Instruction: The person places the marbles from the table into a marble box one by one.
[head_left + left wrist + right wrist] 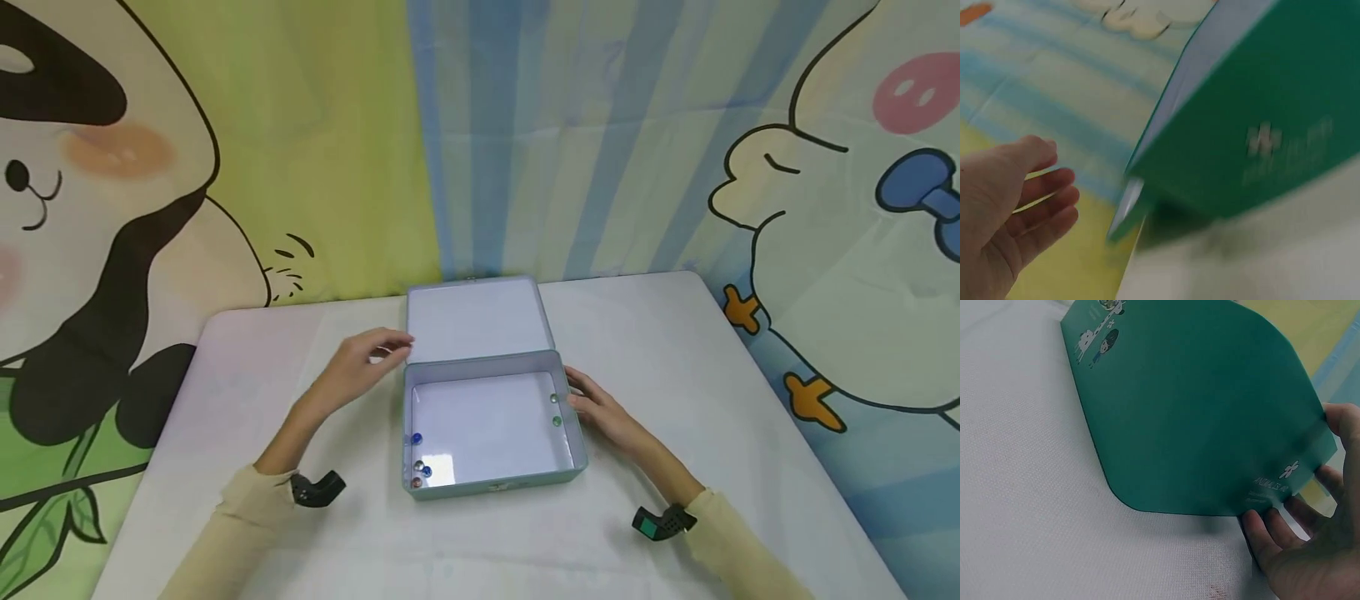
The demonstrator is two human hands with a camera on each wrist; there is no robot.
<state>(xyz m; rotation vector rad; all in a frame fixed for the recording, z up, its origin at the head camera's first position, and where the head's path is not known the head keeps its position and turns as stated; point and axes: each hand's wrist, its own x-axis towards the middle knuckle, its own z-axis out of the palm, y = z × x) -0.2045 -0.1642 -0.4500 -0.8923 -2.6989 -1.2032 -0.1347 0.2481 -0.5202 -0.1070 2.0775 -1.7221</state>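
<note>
Left grip (351, 372) loosely spread; beside lid (480, 321); right grip (606, 417) spread against box (487, 487), right side (forearms (291, 433) angled inward)

Marbles (417, 438) in box (480, 490) on table (630, 333); lid (480, 321) behind.

The left sleeve (232, 529) is a pale cream colour, bunched into soft creases towards its cuff, and the right sleeve (738, 542) matches it in tone. Beside the left cuff sits a black wrist device (317, 490) with a curved, hook-like body. The right wrist device (672, 522), also black, shows small dots and a green panel (648, 527) (the one vivid colour worn). The left hand (358, 367) and right hand (603, 412) are bare.
</note>
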